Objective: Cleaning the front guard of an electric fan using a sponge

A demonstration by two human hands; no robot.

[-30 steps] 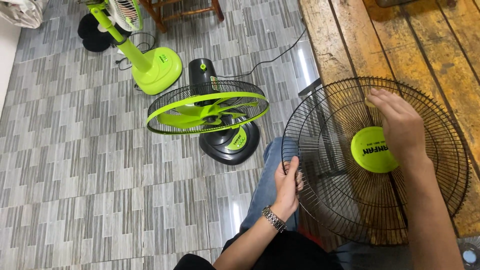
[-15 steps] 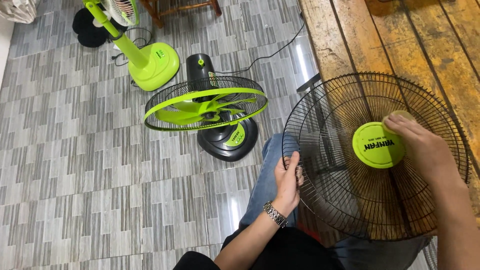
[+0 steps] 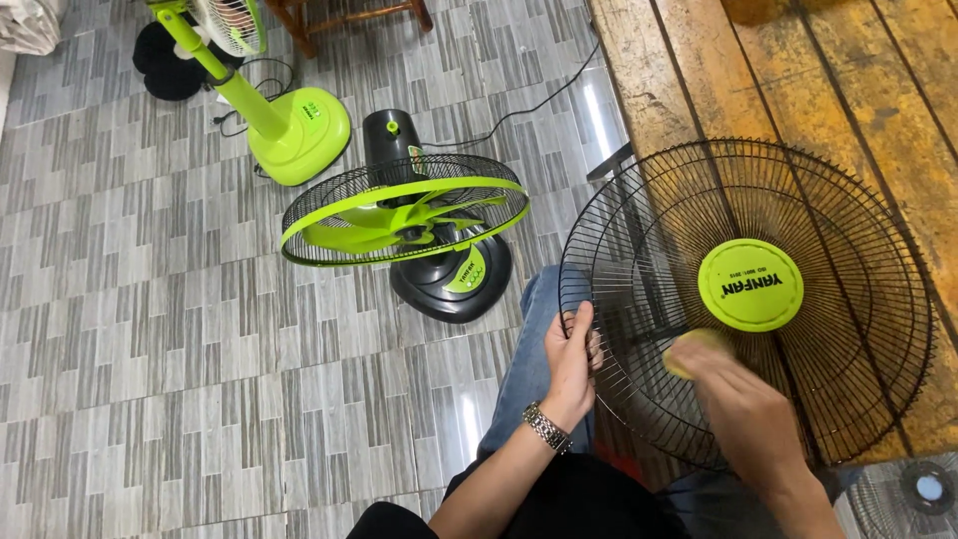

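The left hand [image 3: 572,361] grips the rim of a black wire fan guard [image 3: 848,329] at its left edge, fingers curled around the outer wires and thumb lying up along the rim; a metal wristwatch [image 3: 546,431] sits on that wrist. The guard is round and tilted toward the camera, reaching from the left hand across to the right, over the person's lap and the edge of a worn wooden table [image 3: 699,70] that lies beyond both hands. At the guard's middle sits a round lime-green cap [image 3: 750,284], up and to the right of the right hand. The right hand [image 3: 743,404] is blurred; it presses a small yellowish pad [image 3: 694,349], perhaps a sponge or cloth, against the wires in the lower left part of the guard, between the cap and the left hand. Its fingers are closed around the pad, though the blur hides exactly how. Below the left hand a knee in blue jeans [image 3: 529,369] shows under the guard. To the left of the left hand and a little farther off, on the grey tiled floor [image 3: 150,349], stands a table fan [image 3: 409,220] with a lime-green ring, green blades and a black base, its head tipped face up. Beyond it, farther to the left, is the lime-green base and pole of a standing fan [image 3: 289,125], with a black cord [image 3: 539,115] trailing across the tiles toward the table.
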